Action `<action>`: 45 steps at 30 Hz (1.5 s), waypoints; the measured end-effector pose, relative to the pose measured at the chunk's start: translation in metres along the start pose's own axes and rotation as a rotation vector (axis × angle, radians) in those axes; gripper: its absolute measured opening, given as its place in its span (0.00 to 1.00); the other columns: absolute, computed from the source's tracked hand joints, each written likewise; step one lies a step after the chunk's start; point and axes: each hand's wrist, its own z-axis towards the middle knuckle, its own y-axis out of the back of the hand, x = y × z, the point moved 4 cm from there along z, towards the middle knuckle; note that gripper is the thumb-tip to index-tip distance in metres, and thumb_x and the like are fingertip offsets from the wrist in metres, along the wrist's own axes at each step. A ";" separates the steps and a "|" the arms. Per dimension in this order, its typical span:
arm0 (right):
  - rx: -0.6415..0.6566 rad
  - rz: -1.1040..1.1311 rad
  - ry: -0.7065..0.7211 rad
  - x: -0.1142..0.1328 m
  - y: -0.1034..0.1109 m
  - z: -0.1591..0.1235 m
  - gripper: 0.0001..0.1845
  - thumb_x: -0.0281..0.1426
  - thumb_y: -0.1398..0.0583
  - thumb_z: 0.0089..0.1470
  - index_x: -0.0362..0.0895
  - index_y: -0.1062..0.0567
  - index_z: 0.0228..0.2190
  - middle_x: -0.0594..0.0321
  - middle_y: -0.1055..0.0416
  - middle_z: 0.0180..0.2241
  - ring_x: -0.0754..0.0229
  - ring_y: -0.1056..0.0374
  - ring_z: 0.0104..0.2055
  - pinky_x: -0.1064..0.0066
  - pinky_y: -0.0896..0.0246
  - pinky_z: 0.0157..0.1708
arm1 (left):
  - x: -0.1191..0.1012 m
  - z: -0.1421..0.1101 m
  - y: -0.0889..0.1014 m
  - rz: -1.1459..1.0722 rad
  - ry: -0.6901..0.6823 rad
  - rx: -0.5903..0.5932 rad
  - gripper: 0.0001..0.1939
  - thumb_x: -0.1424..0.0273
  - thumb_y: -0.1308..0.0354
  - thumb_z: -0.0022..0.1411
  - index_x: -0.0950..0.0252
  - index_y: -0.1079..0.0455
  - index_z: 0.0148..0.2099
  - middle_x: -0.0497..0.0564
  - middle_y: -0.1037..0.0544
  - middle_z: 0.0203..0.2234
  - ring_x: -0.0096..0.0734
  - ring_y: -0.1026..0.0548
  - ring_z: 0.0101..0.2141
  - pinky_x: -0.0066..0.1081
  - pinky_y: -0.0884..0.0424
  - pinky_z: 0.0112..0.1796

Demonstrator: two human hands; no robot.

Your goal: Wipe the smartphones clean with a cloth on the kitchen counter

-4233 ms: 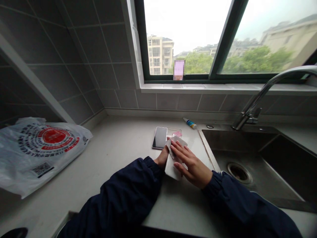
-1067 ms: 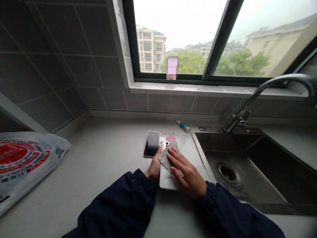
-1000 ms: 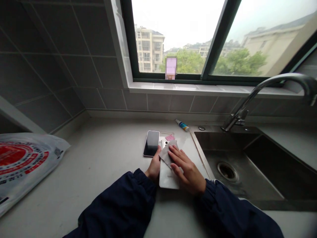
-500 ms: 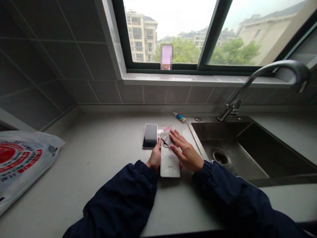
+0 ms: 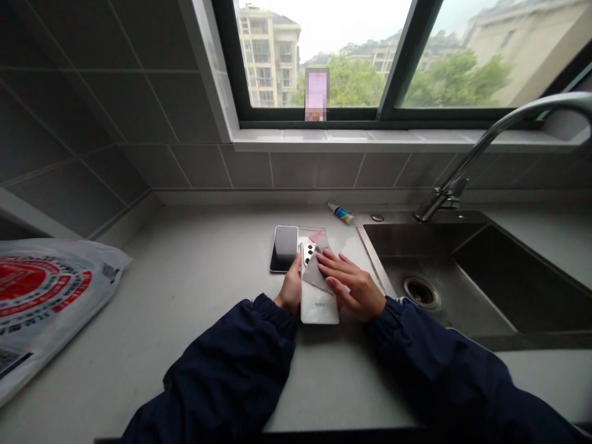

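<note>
A white phone (image 5: 319, 310) lies back side up in my left hand (image 5: 290, 290), which is closed around its left edge. Its camera lenses show at the upper left. My right hand (image 5: 354, 285) holds a thin grey cloth (image 5: 318, 271) flat against the phone's back, with the fingers stretched over it. The cloth covers the middle of the phone and part of the camera area. Just left of the white phone, a second phone (image 5: 284, 248) with a dark screen rests face up on the counter. A small pink piece (image 5: 317, 236) sticks out beyond the cloth's top.
A blue, white and yellow tube (image 5: 341, 213) lies near the sink's (image 5: 377, 265) back left corner. The sink has a curved faucet (image 5: 481, 148). A printed plastic bag (image 5: 55, 296) sits on the counter (image 5: 208, 259) at left. A window (image 5: 361, 61) is behind.
My right hand has slid the cloth down the phone's back, uncovering more of the camera lenses. The view has shifted slightly. My left hand keeps its grip on the phone.
</note>
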 end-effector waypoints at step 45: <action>0.112 -0.048 0.190 0.017 0.010 0.001 0.26 0.34 0.42 0.64 0.49 0.32 0.63 0.54 0.32 0.63 0.47 0.46 0.70 0.42 0.59 0.69 | 0.013 -0.004 0.006 0.114 0.157 0.171 0.37 0.47 0.61 0.71 0.69 0.39 0.69 0.63 0.19 0.45 0.50 0.19 0.43 0.50 0.31 0.52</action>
